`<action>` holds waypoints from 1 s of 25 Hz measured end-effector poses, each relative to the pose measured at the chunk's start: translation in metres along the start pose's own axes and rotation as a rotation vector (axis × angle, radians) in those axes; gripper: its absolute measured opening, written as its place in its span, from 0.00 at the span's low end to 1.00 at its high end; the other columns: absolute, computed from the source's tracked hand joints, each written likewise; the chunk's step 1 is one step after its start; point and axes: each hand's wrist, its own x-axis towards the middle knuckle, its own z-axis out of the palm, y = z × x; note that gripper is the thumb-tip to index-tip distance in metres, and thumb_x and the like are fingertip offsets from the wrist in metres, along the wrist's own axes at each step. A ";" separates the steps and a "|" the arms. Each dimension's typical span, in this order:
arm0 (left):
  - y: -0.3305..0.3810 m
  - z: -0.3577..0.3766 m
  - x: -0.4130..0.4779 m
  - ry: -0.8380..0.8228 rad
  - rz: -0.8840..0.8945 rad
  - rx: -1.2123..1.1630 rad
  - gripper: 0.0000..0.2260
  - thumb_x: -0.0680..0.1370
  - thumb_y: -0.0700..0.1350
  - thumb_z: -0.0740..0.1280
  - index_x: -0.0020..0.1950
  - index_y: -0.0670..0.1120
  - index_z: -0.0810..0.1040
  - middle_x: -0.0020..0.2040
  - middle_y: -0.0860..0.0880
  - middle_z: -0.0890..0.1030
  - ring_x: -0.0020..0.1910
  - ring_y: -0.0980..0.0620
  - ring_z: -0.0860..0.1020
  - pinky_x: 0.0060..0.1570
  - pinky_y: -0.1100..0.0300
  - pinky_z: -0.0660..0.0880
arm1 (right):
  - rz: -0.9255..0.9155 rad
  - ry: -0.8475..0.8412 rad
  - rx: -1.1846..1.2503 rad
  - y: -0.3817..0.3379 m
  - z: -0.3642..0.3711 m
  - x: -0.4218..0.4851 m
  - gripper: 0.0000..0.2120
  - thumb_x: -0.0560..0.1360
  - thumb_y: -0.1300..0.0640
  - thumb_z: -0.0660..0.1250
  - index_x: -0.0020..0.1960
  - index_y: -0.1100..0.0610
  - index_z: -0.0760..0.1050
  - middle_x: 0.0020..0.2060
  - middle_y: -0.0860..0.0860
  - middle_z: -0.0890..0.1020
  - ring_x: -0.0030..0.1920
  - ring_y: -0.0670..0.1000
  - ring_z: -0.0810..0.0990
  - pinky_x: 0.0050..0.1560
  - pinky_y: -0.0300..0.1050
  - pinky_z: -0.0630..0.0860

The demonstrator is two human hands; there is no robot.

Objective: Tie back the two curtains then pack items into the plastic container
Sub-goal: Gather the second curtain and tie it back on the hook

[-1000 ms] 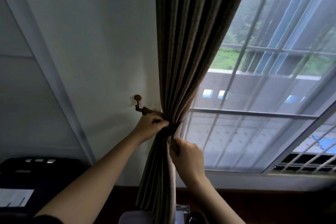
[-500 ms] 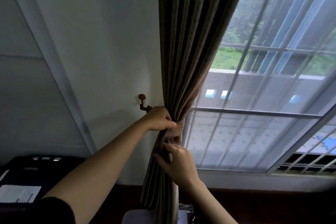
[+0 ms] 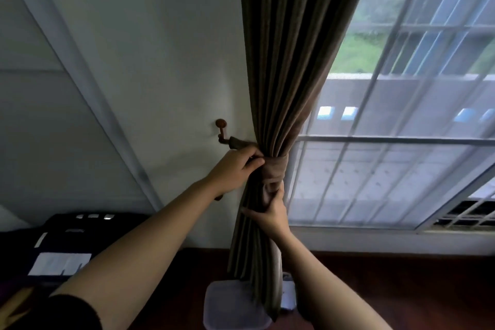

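Note:
A brown curtain [image 3: 289, 61] hangs beside the window, gathered at its waist by a matching fabric tieback [image 3: 276, 171]. The tieback runs left to a round-knobbed wooden wall hook [image 3: 221, 128]. My left hand [image 3: 235, 169] pinches the tieback at the curtain's left side, just below the hook. My right hand [image 3: 270, 214] grips the bunched curtain folds right under the band. Below the curtain's hem stands a plastic container [image 3: 227, 308] with a pale lid, partly hidden by the fabric.
A window [image 3: 401, 155] with white bars and a mesh screen fills the right side. A dark case [image 3: 67, 244] with white labels sits low at the left. A dark wooden surface [image 3: 401, 289] runs along the bottom, under the sill.
The tieback now wraps the whole curtain. My right hand slid down from the band to the folds beneath it. My left hand stayed by the hook.

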 end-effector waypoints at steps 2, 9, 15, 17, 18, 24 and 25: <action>-0.009 -0.001 -0.001 0.002 0.020 -0.015 0.07 0.79 0.43 0.63 0.53 0.42 0.77 0.45 0.50 0.80 0.44 0.56 0.78 0.43 0.69 0.72 | 0.008 -0.015 0.031 0.001 0.008 0.012 0.49 0.62 0.56 0.77 0.72 0.47 0.49 0.57 0.47 0.72 0.55 0.45 0.73 0.46 0.33 0.69; -0.041 -0.028 -0.005 0.098 0.013 -0.023 0.09 0.76 0.40 0.68 0.55 0.43 0.80 0.46 0.54 0.80 0.46 0.60 0.79 0.48 0.76 0.72 | 0.006 -0.360 -0.131 -0.003 0.041 0.060 0.34 0.67 0.66 0.67 0.70 0.56 0.60 0.58 0.55 0.77 0.60 0.55 0.75 0.59 0.50 0.74; -0.059 -0.043 -0.014 0.185 0.007 0.020 0.09 0.76 0.41 0.68 0.54 0.42 0.80 0.44 0.53 0.81 0.43 0.58 0.80 0.44 0.78 0.70 | 0.011 -0.495 -0.160 -0.018 0.061 0.085 0.27 0.69 0.68 0.67 0.66 0.60 0.67 0.59 0.58 0.76 0.62 0.57 0.74 0.59 0.45 0.71; -0.061 -0.042 -0.008 0.166 -0.009 0.052 0.09 0.77 0.41 0.66 0.55 0.42 0.79 0.46 0.48 0.83 0.45 0.53 0.80 0.43 0.72 0.70 | -0.035 -0.351 -0.258 -0.014 0.059 0.089 0.30 0.68 0.63 0.70 0.68 0.57 0.63 0.59 0.58 0.77 0.60 0.58 0.75 0.58 0.50 0.73; -0.063 -0.041 -0.004 0.139 -0.010 0.072 0.09 0.77 0.40 0.66 0.55 0.41 0.78 0.48 0.46 0.83 0.46 0.50 0.80 0.44 0.69 0.69 | -0.042 -0.255 -0.294 -0.008 0.055 0.087 0.33 0.67 0.60 0.71 0.69 0.56 0.61 0.59 0.57 0.78 0.59 0.59 0.76 0.57 0.53 0.74; -0.060 -0.036 0.008 0.036 0.059 0.060 0.08 0.78 0.39 0.64 0.55 0.40 0.76 0.50 0.43 0.82 0.48 0.48 0.80 0.49 0.59 0.74 | -0.128 -0.139 0.156 0.013 0.029 0.062 0.29 0.63 0.55 0.66 0.64 0.50 0.69 0.56 0.52 0.78 0.60 0.51 0.76 0.59 0.46 0.74; -0.060 -0.035 0.008 0.031 0.058 0.047 0.08 0.78 0.39 0.64 0.55 0.40 0.76 0.49 0.44 0.82 0.47 0.49 0.80 0.48 0.60 0.74 | -0.142 -0.103 0.170 0.010 0.026 0.065 0.23 0.65 0.55 0.64 0.60 0.47 0.72 0.55 0.52 0.80 0.59 0.51 0.77 0.58 0.48 0.75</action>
